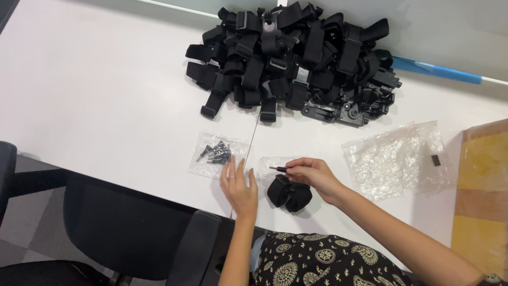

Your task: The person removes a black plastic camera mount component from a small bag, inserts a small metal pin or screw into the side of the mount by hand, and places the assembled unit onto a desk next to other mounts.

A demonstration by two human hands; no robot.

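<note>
My right hand (313,176) pinches a small black screw (277,169) between its fingertips, just above a rolled black strap bundle (289,195) lying on the white table (106,106). The screw hovers over a small clear plastic bag (267,165). My left hand (239,188) rests flat on the table with fingers apart, its fingertips touching the edge of another clear bag holding several black screws (216,152). It holds nothing.
A big heap of black straps and plastic mounts (293,58) lies at the back of the table. A crumpled clear bag (394,159) sits to the right, beside a cardboard box (481,196). A black office chair (132,233) stands at lower left.
</note>
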